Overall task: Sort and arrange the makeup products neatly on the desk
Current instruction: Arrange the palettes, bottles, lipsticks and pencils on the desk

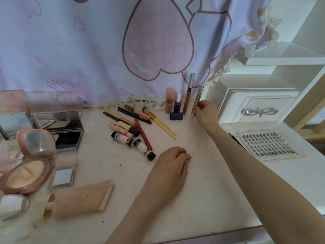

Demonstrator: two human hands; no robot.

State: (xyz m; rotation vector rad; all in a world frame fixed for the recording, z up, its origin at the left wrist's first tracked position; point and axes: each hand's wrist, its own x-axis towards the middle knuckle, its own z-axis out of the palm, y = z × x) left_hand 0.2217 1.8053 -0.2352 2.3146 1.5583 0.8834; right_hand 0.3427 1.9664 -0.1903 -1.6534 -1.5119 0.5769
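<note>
Makeup products are split into roughly two camps at this point. A slim silver tube [198, 101] is being pinched upright by the right hand [204, 112], fingers curled round its lower part, at the far right end of a little standing row. Just left of that hand a tall brown gloss [188, 95], a purple bottle [178, 104] and a pink bottle [169, 100] are stood against the curtain [88, 50], probably so they're propped and kept out of the way. Whether the silver tube's base is touching the tabletop [202, 173] can't be told.

The left hand [171, 162] is rested knuckles-up on the tabletop, fingers loosely curled under, nothing visibly held, likely just for support during the reach. Just beyond and left of it, the unsorted pile is left lying flat: white tubes with black caps [133, 141], a red pencil [143, 134], brushes [158, 120]. Further left of that hand, an open pink compact [26, 164] and mirrored palettes [58, 127] are grouped. Out past the right forearm, a lash tray [269, 145] is parked.
</note>
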